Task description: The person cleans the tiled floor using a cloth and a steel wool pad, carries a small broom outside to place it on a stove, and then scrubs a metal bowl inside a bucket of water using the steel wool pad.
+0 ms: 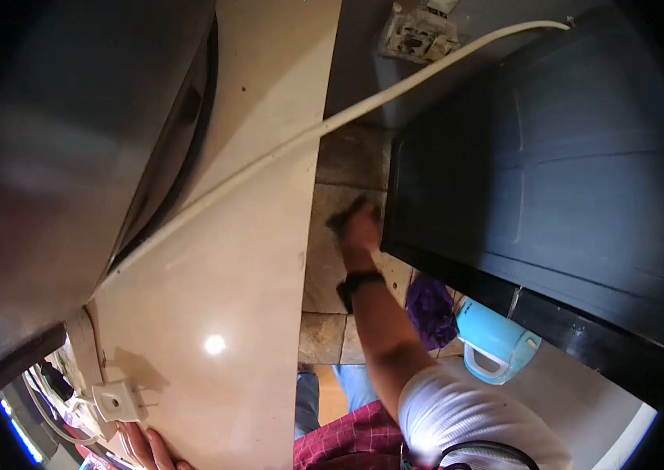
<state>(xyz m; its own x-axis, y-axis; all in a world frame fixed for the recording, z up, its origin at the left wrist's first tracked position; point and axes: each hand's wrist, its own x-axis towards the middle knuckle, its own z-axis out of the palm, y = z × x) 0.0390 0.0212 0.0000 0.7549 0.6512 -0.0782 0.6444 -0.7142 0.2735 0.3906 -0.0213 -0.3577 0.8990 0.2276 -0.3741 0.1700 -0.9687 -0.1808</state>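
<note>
My right hand point(362, 229) reaches down to the stone-patterned tiles point(340, 274), between the pale panel and a large black appliance. Its fingers close around a small dark thing point(340, 219), too blurred to name. A black band sits on that wrist. Near the lower left corner, my left hand point(146, 448) shows only in part, fingers stretched out against the pale panel point(246, 258), just below a white socket point(118, 402).
A black appliance point(582, 172) fills the right side. Beside my forearm lie a purple cloth or bag point(430, 312) and a light blue jug point(495, 333) with a white handle. A white cable point(395, 90) crosses overhead. A dirty wall box point(420, 35) is at the top.
</note>
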